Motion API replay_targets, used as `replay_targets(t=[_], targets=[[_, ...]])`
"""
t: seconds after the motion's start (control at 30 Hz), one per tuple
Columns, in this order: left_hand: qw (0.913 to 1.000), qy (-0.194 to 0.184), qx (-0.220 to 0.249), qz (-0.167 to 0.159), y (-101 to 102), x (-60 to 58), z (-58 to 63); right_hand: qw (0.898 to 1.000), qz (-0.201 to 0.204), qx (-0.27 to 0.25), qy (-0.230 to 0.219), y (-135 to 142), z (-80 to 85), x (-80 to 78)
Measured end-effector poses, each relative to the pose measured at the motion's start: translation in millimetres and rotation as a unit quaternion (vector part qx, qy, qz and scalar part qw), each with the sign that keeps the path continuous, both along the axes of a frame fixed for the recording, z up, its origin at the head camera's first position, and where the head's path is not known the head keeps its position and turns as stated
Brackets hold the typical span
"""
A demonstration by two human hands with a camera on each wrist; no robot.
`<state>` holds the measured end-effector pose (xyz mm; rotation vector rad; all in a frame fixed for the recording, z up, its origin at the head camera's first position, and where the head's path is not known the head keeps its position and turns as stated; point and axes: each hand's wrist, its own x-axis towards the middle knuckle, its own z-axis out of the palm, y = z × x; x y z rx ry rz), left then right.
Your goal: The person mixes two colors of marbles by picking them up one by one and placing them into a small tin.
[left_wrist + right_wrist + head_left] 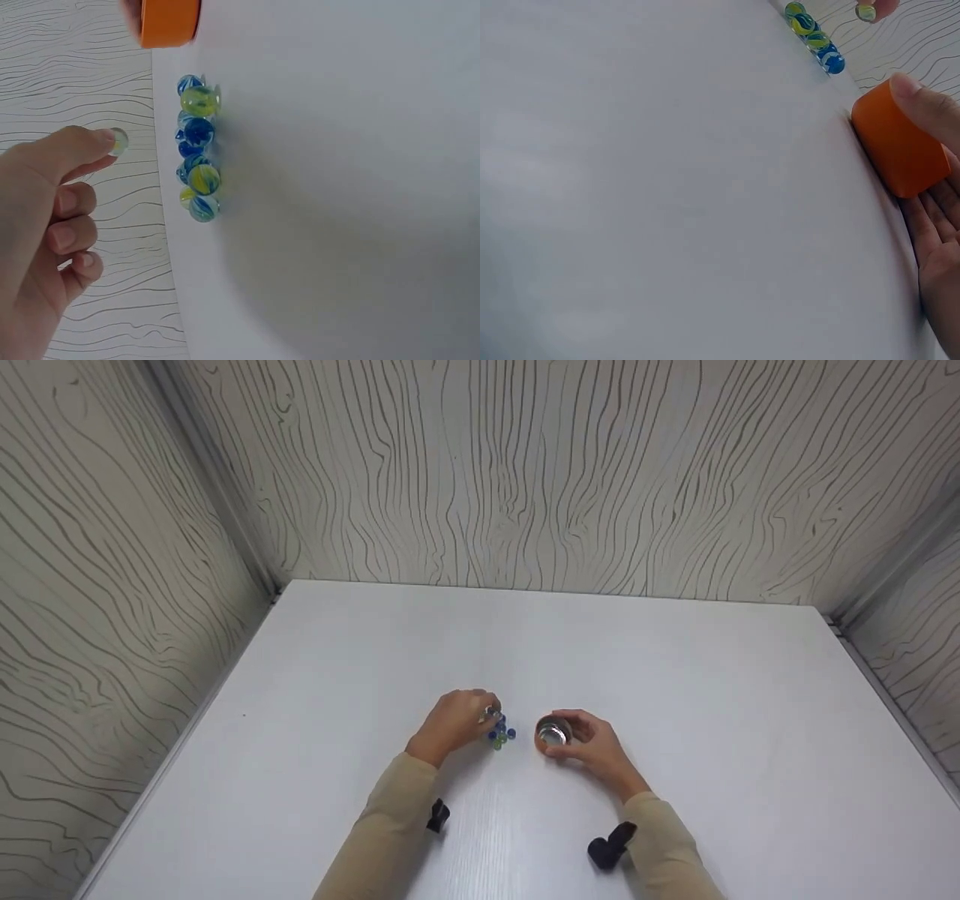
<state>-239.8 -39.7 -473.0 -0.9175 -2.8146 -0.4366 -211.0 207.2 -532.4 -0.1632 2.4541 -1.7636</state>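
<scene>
A pale green glass marble [120, 142] is clamped between the thumb and forefinger of the left hand [456, 721], raised clear of the bench [375, 637], roughly midway between its left and right edges and well apart from its far edge. That fingertip pinch probably suits so small and slick a ball, and the other fingers curl back, likely out of the way. Being round, the marble points nowhere and has no long axis. Just beside and below it, blue and yellow-green marbles [199, 133] lie in a loose cluster, some touching. To their right, the orange cup [900, 142] appears to stand on the bench, its axis upright and its silvery mouth facing up; whether anything lies inside I cannot tell. The right hand [597, 747] clasps it from the right, thumb and fingers on opposite sides — presumably to steady it while leaving the mouth uncovered. Farther out are tan sleeves [386, 814], and beyond the far edge, a wood-grain-patterned wall [487, 472].
</scene>
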Motion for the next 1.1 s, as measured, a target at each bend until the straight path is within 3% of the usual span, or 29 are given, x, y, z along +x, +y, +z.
replay_targets(t=[0.13,0.53,0.8,1.1], targets=[[0.9999,-0.010,-0.003,0.001,5.1,2.7,0.5,1.000,0.007,-0.003,0.004,0.5,-0.2,1.1],[0.9996,0.004,-0.020,-0.019,17.9,5.6,0.8,1.000,0.011,-0.007,0.007,1.3,-0.5,1.6],[0.9995,-0.013,-0.024,-0.018,24.9,8.5,2.6,1.000,0.013,-0.006,0.013,1.0,-1.0,1.6],[0.9984,0.022,-0.034,-0.039,31.1,9.5,2.8,1.000,0.012,-0.010,0.009,0.6,-0.3,1.8]])
